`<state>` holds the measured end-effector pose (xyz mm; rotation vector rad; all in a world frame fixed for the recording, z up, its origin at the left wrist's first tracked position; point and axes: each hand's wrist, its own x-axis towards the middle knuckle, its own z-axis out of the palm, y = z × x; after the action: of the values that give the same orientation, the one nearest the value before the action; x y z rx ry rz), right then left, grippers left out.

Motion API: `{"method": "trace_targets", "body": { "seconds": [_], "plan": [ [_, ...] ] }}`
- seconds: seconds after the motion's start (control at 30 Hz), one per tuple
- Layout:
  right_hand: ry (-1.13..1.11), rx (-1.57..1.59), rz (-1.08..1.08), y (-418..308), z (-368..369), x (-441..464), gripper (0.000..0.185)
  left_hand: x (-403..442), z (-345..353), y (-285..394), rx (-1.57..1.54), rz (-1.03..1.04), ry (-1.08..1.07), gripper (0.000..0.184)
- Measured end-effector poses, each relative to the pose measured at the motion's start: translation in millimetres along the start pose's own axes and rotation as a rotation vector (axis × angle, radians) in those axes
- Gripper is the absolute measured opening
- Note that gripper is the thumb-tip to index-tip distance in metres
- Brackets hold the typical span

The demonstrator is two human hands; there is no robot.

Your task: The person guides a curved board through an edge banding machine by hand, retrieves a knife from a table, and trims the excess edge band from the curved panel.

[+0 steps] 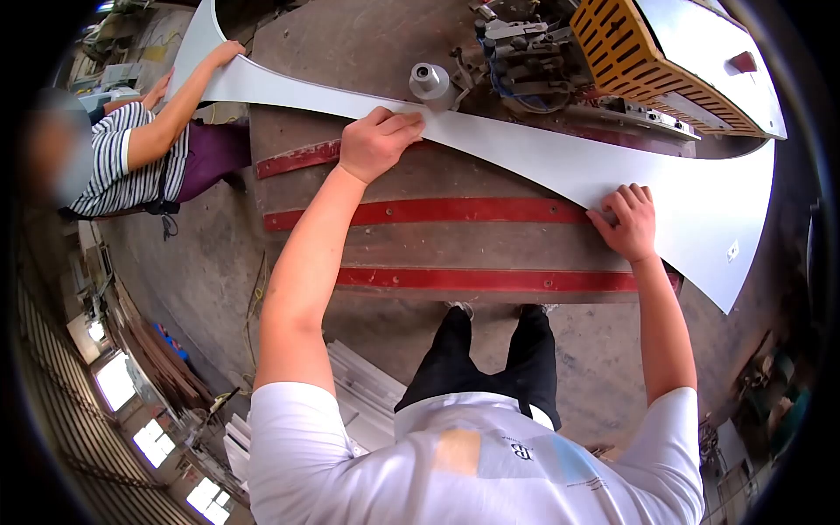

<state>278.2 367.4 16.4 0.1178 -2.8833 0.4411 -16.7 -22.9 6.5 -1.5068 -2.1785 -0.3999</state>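
The pale sheet runs from the upper left of the frame to the right edge, across the bench, narrow at centre and flaring at both ends. The person's left hand is closed, fingers bunched on the narrow part beside the metal cylinder. The right hand is half open, fingertips loosely curled on the wide part, thumb apart. At upper left, a co-worker's hand is at the other end.

The sheet looks thin and smooth: probably light for its length, springy rather than soft, slippery, perhaps sharp-edged. Its slim middle would likely flex or kink, so the broad ends, supported together, seem the surest holds.

The left thumb's grip is hard to make out, and the sheet's underside is hidden. Its far end is cut off at the top; the cylinder's contact with it is unclear.
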Motion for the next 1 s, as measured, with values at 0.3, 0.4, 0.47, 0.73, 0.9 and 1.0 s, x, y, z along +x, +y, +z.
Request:
{"method": "trace_targets", "body": {
  "seconds": [0.3, 0.4, 0.47, 0.73, 0.9, 1.0],
  "plan": [
    [0.046, 0.011, -0.003, -11, 21, 9, 0.033, -9, -1, -18, -0.002, 0.007, -0.027, 0.028],
    [0.05, 0.02, -0.003, -17, 18, 18, 0.034, -8, -9, -26, -0.006, 0.015, -0.045, 0.028],
    [0.051, 0.027, 0.002, -20, 17, 21, 0.034, -9, -10, -31, -0.012, 0.022, -0.047, 0.027],
    [0.049, 0.057, 0.026, -32, 23, 33, 0.033, -16, -17, -49, -0.023, 0.004, -0.082, 0.025],
    [0.122, 0.042, 0.049, -35, 28, 44, 0.031, -21, -21, -58, -0.035, -0.013, -0.125, 0.029],
    [0.097, 0.07, 0.044, -35, 21, 46, 0.031, -9, -26, -64, -0.083, 0.064, -0.119, 0.032]
  ]
}}
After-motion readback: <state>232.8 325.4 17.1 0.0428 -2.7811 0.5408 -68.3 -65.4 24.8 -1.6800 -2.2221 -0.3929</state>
